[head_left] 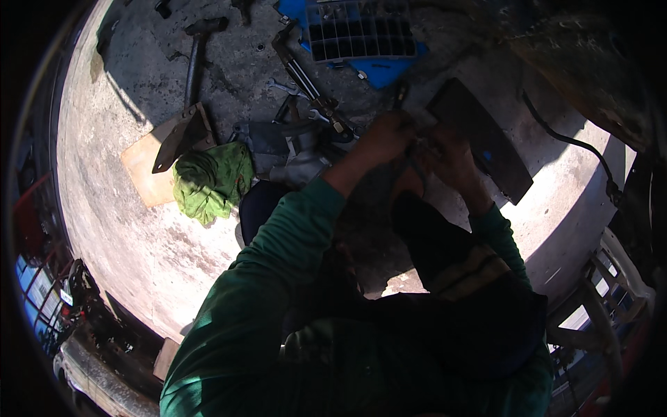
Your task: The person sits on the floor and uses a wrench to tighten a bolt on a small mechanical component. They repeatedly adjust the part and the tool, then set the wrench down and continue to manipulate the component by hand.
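Right of the grey casting [303,151], the right hand [450,154] seems to pinch a small piece [422,143] beside the left hand [386,136] — its grip I cannot tell — likely close handwork needing steady fingers next, a compartment box [361,30] far beyond.

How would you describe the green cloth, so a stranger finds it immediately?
On the concrete floor, left of the grey metal part, lies a tan board. The crumpled cloth overlaps its right side; unlike its dull neighbours, it is bright green.
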Available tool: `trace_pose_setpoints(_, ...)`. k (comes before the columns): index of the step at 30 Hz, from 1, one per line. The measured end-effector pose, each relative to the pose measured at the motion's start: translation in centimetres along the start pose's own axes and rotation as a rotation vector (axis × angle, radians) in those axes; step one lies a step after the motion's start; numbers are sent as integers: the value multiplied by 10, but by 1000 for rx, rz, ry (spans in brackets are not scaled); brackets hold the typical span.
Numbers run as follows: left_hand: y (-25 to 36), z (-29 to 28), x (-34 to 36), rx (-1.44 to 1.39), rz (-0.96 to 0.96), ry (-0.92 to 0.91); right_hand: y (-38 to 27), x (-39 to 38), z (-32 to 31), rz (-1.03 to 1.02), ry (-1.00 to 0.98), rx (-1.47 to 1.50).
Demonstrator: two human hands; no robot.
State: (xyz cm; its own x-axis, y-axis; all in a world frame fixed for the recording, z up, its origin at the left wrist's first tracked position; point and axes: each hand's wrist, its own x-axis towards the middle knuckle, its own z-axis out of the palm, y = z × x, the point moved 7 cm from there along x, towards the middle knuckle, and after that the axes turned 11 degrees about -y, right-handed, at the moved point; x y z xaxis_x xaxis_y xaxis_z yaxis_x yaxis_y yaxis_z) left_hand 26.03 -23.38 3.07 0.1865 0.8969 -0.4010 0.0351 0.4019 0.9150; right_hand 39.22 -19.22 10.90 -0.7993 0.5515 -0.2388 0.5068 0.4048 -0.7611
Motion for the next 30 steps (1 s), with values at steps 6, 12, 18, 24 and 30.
trace_pose_setpoints(6, 8, -2, -3, -260, -111, -153, -13, -1, -3, -254, 21, -221)
trace_pose_setpoints(12, 25, -35, -13, -150, -108, 114, 4, 4, -17, 230, 58, 223)
trace_pose_setpoints(18, 11, 7, -6, -867, -93, -159, -9, 0, -27, -58, 124, 27)
trace_pose_setpoints(24, 21, 0, -6, -704, 33, -169, 11, -10, -23, -5, 173, 556)
trace_pose_setpoints(30, 21, 1, -7, -845, 17, -148, 34, -16, -10, 163, 252, 629)
